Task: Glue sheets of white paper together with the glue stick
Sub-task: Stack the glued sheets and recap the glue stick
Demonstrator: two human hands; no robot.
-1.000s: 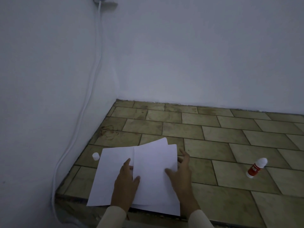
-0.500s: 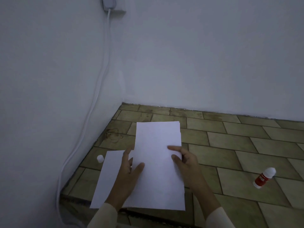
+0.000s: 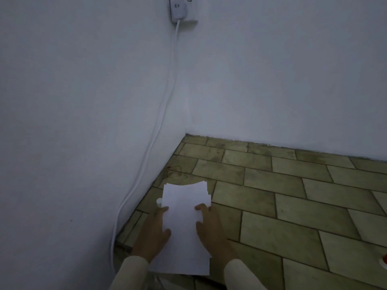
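Observation:
A stack of white paper sheets lies on the tiled surface near its left corner, edges roughly lined up. My left hand grips the stack's left edge, thumb on top. My right hand presses on the right side with fingers on the sheets. The glue stick, red and white, shows only as a sliver at the right edge of the frame. Its white cap peeks out beside the stack's upper left edge.
White walls meet in a corner behind the tiles. A white cable hangs from a plugged-in adapter down the left wall, past the surface's front edge.
The separate sheets have been gathered into one stack, shifted left over the sheet that lay there. Both hands now hold its sides. The view has tilted up and left.

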